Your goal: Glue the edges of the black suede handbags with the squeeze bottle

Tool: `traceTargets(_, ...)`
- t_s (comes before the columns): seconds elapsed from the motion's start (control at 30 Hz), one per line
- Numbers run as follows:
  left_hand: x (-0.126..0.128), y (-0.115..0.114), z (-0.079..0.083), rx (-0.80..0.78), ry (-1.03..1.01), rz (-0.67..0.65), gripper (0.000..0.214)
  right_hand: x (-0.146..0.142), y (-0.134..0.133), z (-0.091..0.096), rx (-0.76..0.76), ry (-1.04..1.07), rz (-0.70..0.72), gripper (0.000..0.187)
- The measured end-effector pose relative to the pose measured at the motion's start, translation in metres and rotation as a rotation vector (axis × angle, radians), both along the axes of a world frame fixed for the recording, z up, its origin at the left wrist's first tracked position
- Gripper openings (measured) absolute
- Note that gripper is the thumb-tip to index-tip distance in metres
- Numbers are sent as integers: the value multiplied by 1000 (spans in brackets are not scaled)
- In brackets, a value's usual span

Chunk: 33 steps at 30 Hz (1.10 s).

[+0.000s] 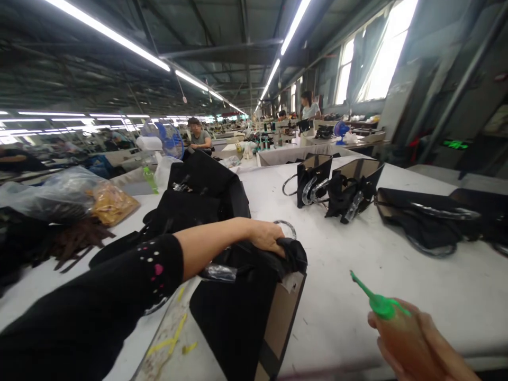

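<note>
My left hand (266, 236) reaches across the table, its fingers closed on the upper part of a black handbag (234, 312). The bag lies tilted in front of me, its tan inner side showing on the right. A plastic-wrapped handle (286, 228) arches just behind my fingers. At the lower right my right hand (424, 338) is wrapped round a squeeze bottle (405, 338) with a green cap and a long green nozzle pointing up and left. The bottle's contents look brownish. It is held apart from the bag.
Black bags (206, 185) are piled behind my left arm. Two upright bags (353, 185) and flatter ones (420, 217) stand or lie along the right. Plastic-wrapped bundles (115, 203) sit at left. Two people work farther back, near a blue fan (170, 140).
</note>
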<state>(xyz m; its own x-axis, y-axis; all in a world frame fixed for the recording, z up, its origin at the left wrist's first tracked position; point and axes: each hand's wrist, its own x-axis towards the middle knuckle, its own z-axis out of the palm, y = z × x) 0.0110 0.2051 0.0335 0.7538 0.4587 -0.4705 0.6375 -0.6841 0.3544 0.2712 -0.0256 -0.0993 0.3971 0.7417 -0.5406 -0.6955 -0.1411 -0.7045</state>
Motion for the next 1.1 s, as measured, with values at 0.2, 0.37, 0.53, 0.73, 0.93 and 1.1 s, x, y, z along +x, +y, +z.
traceTargets(0.2,26,9,-93,-118,-10,25,34,-1,3,4,149,-350,54,54)
traceTargets(0.37,20,21,-117,-150,19,101,46,16,5,-34,104,-612,184,54)
traceTargets(0.53,19,25,-124,-136,40,120,45,8,14,-39,177,-1105,353,34)
traceTargets(0.73,21,21,-125,-88,50,110,46,-4,33,-17,287,-1341,443,25)
traceTargets(0.93,20,14,-121,-25,58,97,45,-3,36,-13,353,-1348,594,20)
traceTargets(1.1,20,9,-119,19,68,98,47,-7,36,-15,339,-1465,482,22)
